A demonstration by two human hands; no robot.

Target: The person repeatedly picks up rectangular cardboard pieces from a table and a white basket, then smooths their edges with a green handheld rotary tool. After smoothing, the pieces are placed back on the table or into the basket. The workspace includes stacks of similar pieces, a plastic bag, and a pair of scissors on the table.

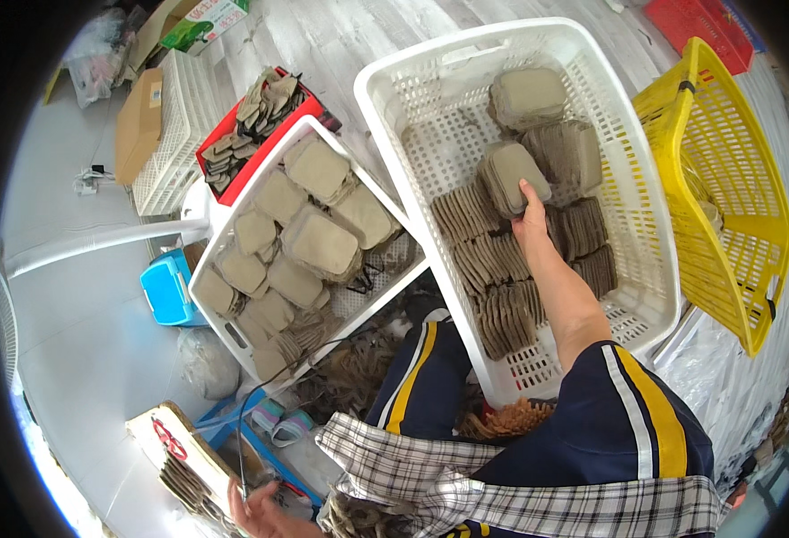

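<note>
Reaching into the large white basket, my right hand is closed on the near edge of a stack of grey-brown rounded pads, thumb on top. Around it stand more stacks and tight rows of pads on edge. At the lower left, my left hand is partly cut off by the picture's edge. Its visible fingers are bent and apart, with nothing plainly held. Beside them are a row of similar pads and a thin dark cord.
A smaller white crate of stacked pads stands left of the basket, with a red box of dark pieces behind it. A yellow basket leans at the right. A blue container and white fan are at the left.
</note>
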